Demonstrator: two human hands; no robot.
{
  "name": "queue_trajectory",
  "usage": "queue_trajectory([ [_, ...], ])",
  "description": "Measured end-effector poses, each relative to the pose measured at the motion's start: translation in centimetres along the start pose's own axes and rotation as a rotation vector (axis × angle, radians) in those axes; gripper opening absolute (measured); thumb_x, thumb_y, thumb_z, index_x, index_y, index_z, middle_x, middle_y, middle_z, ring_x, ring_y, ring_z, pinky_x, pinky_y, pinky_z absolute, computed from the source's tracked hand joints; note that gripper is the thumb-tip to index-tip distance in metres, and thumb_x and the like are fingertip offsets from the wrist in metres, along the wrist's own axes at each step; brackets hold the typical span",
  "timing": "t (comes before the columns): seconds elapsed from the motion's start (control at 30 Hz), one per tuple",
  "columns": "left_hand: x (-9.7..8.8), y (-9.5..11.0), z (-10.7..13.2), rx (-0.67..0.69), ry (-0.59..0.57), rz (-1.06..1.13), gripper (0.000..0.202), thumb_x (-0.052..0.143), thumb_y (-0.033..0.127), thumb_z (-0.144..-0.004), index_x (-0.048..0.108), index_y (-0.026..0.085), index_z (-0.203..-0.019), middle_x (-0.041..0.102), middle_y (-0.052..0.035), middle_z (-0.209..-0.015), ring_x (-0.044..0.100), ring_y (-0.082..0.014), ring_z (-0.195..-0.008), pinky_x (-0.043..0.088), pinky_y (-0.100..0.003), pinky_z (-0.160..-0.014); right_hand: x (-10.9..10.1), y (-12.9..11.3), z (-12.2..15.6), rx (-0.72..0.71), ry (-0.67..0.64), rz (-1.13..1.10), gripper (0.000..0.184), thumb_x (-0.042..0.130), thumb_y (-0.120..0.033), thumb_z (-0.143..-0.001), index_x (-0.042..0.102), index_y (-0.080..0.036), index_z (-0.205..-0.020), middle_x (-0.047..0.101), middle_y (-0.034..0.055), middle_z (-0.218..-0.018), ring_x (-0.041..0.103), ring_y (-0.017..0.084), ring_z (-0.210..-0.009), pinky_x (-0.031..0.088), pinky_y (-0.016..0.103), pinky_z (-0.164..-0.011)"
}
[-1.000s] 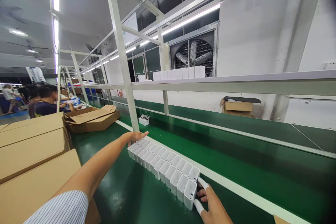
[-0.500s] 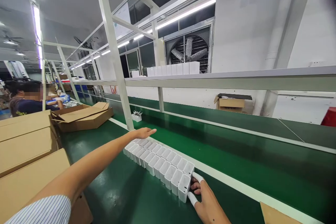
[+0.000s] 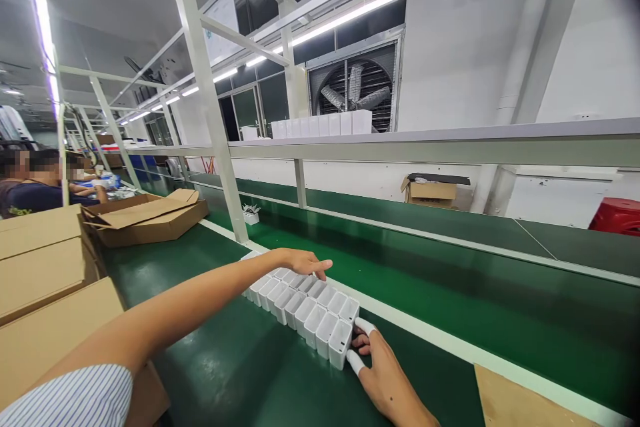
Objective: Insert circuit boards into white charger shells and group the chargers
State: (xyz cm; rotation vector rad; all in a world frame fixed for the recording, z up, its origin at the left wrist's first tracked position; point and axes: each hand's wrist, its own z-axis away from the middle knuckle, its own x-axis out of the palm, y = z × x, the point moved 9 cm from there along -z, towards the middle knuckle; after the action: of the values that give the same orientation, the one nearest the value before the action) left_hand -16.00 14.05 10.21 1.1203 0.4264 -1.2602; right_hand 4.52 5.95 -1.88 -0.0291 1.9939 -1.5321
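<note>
A double row of several small white open-topped housings stands on the green bench top. My left hand reaches out flat over the middle of the row, fingers stretched, resting on the tops. My right hand presses against the near end of the row; white finger cots cover its thumb and forefinger, which touch the end housing. Neither hand is wrapped round anything.
Flat brown cartons are stacked at the left, an open one behind them. A green conveyor belt runs at right past a white frame post. Cardboard lies near right. Seated workers are far left.
My left hand has slid from the far end of the row toward its middle. My right hand has pushed the near end inward, so the row is shorter and tighter.
</note>
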Motion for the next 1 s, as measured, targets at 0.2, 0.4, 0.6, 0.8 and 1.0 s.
queue_trajectory([
  [0.2, 1.3, 2.5, -0.2, 0.065, -0.024, -0.009, 0.06, 0.042, 0.067, -0.106, 0.073, 0.018, -0.119, 0.071, -0.0108, -0.134, 0.062, -0.0313, -0.132, 0.038, -0.057, -0.121, 0.0, -0.2, -0.2, -0.028, 0.001, -0.005, 0.046, 0.056, -0.02, -0.087, 0.059, -0.014, -0.133, 0.066, 0.0113, -0.114, 0.063, 0.025, -0.101, 0.052, 0.04, -0.097],
  [0.4, 3.3, 7.4, -0.5, 0.191, -0.036, -0.015, 0.059, 0.047, 0.067, -0.105, 0.067, 0.021, -0.135, 0.065, -0.0105, -0.146, 0.056, -0.0316, -0.14, 0.037, -0.056, -0.123, -0.2, -0.6, 0.0, -0.045, -0.001, 0.011, 0.05, 0.058, -0.015, -0.086, 0.059, -0.015, -0.136, 0.066, 0.0103, -0.113, 0.063, 0.025, -0.101, 0.052, 0.039, -0.097],
  [0.6, 3.2, 11.4, -0.4, 0.218, 0.01, -0.067, 0.054, 0.053, 0.067, -0.103, 0.078, 0.02, -0.11, 0.074, -0.0105, -0.13, 0.068, -0.0311, -0.124, 0.048, -0.055, -0.113, -0.6, -1.2, 0.0, -0.081, 0.006, 0.022, 0.052, 0.06, -0.016, -0.086, 0.057, -0.013, -0.137, 0.067, 0.0115, -0.113, 0.065, 0.025, -0.103, 0.054, 0.038, -0.096],
  [0.8, -3.2, 18.3, 2.3, 0.403, 0.493, 0.042, 0.047, 0.061, 0.061, -0.099, 0.078, 0.018, -0.112, 0.079, -0.0084, -0.117, 0.072, -0.0289, -0.111, 0.055, -0.039, -0.098, -4.1, -4.5, 0.3, -0.119, 0.05, 0.09, 0.041, 0.053, -0.017, -0.091, 0.062, -0.012, -0.131, 0.067, 0.0135, -0.112, 0.068, 0.027, -0.103, 0.055, 0.04, -0.094],
  [1.0, -0.9, 19.2, 9.9, 0.44, 1.058, 0.143, 0.035, 0.045, 0.046, -0.108, 0.069, 0.024, -0.119, 0.068, -0.0087, -0.137, 0.063, -0.0248, -0.126, 0.052, -0.037, -0.106, -10.6, -8.8, 1.0, -0.136, 0.184, 0.191, 0.039, 0.047, -0.017, -0.096, 0.063, -0.005, -0.13, 0.068, 0.0175, -0.12, 0.068, 0.028, -0.107, 0.053, 0.04, -0.097],
])
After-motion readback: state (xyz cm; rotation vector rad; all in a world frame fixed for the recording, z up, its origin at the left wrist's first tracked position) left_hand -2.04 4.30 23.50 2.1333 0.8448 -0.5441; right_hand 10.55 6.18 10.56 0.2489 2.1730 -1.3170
